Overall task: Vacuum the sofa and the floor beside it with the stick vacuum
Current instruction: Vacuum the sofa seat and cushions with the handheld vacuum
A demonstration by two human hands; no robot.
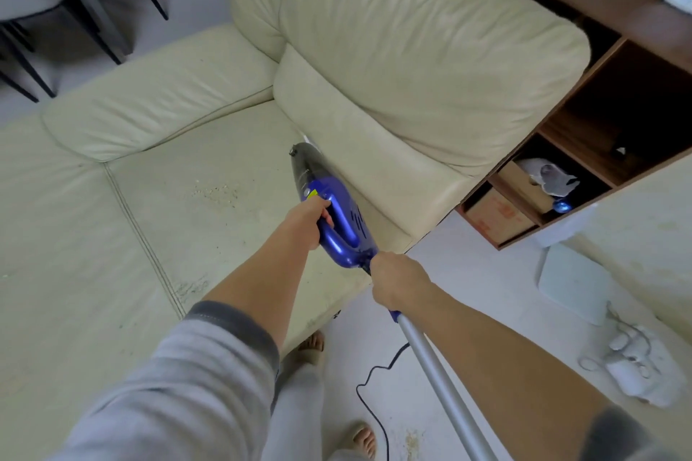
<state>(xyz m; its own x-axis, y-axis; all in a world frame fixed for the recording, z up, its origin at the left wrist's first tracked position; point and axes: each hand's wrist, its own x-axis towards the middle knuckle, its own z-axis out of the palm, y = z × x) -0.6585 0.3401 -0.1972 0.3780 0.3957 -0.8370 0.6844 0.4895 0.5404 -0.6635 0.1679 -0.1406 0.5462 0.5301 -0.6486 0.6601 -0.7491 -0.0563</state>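
A cream leather sofa (pixel 209 221) fills the left and middle of the view. On its seat lies the blue stick vacuum (pixel 346 221), its dark nose against the foot of the back cushion (pixel 430 60). My left hand (pixel 310 223) grips the vacuum's loop handle. My right hand (pixel 398 279) is closed around the joint where the blue body meets the silver tube (pixel 438 374), which runs back toward me. A patch of crumbs (pixel 217 193) sits on the seat left of the vacuum. More crumbs (pixel 412 440) lie on the white floor by my feet.
A black power cord (pixel 374 385) snakes across the floor between my feet and the tube. A wooden shelf unit (pixel 584 146) with cardboard boxes stands right of the sofa. White objects and cables (pixel 633 363) lie on the floor at right. Dark chair legs (pixel 93 11) stand at upper left.
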